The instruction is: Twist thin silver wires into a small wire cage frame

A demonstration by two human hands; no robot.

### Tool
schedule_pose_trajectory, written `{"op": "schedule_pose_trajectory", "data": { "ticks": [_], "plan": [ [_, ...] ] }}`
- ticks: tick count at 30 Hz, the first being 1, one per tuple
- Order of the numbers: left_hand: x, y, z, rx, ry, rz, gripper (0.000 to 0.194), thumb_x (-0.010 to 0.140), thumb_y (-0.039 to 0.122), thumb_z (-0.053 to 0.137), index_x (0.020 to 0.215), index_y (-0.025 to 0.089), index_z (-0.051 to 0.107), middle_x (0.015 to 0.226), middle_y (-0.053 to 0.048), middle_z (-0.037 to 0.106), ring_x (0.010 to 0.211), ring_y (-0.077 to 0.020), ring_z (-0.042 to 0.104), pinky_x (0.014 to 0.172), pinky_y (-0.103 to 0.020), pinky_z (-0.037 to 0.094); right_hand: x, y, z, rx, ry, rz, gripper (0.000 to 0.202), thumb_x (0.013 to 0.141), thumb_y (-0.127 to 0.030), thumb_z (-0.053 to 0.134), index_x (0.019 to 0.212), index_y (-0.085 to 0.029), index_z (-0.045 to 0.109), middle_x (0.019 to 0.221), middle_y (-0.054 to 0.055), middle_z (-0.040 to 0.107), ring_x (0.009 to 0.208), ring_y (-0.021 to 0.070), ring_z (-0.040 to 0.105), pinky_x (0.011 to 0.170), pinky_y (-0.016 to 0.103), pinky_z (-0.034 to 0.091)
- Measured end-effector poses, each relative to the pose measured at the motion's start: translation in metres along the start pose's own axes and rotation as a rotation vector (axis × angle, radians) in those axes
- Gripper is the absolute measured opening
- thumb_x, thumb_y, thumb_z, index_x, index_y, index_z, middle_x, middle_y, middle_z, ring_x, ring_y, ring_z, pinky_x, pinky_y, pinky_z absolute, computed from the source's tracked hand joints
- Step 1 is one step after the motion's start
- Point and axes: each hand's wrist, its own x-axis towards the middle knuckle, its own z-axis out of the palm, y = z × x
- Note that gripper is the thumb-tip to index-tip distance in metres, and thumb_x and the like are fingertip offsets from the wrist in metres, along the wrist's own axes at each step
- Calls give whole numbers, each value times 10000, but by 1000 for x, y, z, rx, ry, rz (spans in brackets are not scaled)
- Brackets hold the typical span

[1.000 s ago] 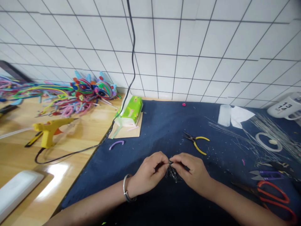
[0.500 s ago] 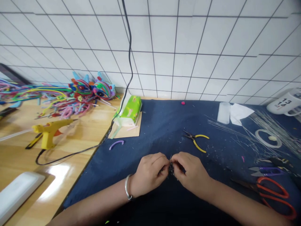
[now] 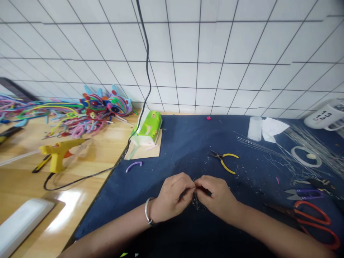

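Note:
My left hand point(image 3: 176, 195), with a silver bangle at its wrist, and my right hand point(image 3: 216, 197) meet fingertip to fingertip over the dark blue cloth point(image 3: 182, 143). Both pinch a small dark bundle of thin wire point(image 3: 197, 203), which hangs just below the fingertips. Fingers cover much of it, and its exact shape is too small to make out. Beyond my right hand lie pliers point(image 3: 223, 160) with yellow handles, their jaws pointing left.
On the right are loose wires point(image 3: 309, 150), a tape roll point(image 3: 306, 156), purple snips point(image 3: 306, 194), red-handled scissors point(image 3: 313, 213) and a mug point(image 3: 324, 116). To the left are a yellow glue gun point(image 3: 57, 154), a tissue pack point(image 3: 150, 125) and colourful pipe cleaners point(image 3: 67, 111).
My fingertips have drawn slightly closer together, and more of the wire bundle shows beneath them. The whole view has shifted a little.

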Motion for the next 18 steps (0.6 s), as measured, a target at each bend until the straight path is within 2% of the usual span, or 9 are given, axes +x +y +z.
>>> {"op": "schedule_pose_trajectory", "data": {
  "ticks": [4,7,9,14,18],
  "plan": [
    [2,2,-2,-85,10,-75,83,804,112,512,840,179,480,762,-28,530,715,-131,498,663,-265,423,1,-7,-5,125,23,120,113,771,-109,533,740,-186,610,663,-19,599,605,97,550,583,202,433],
    [4,3,-3,-168,-14,-173,224,768,209,613,937,182,469,961,-80,536,897,-179,509,797,-330,433,2,-11,-9,228,6,173,87,789,-145,552,771,-186,627,680,-19,609,614,94,555,591,199,440],
    [4,1,-3,-238,-66,-203,248,770,229,616,959,182,463,1023,-93,537,940,-189,510,831,-348,428,1,-11,-10,273,-13,177,83,796,-161,556,771,-185,632,661,-21,599,593,91,542,566,196,433],
    [3,0,-4,-225,-130,-314,116,790,202,579,871,168,504,838,-37,565,779,-146,520,743,-300,434,1,-6,-14,281,8,134,94,814,-198,556,785,-185,644,693,-10,619,624,95,564,603,204,448],
    [6,1,-10,-160,-191,-315,94,779,168,581,863,174,539,807,-21,579,769,-142,519,757,-305,413,4,-2,-20,240,18,165,83,808,-188,558,782,-188,636,676,-18,600,592,88,549,572,200,441]
  ]
}}
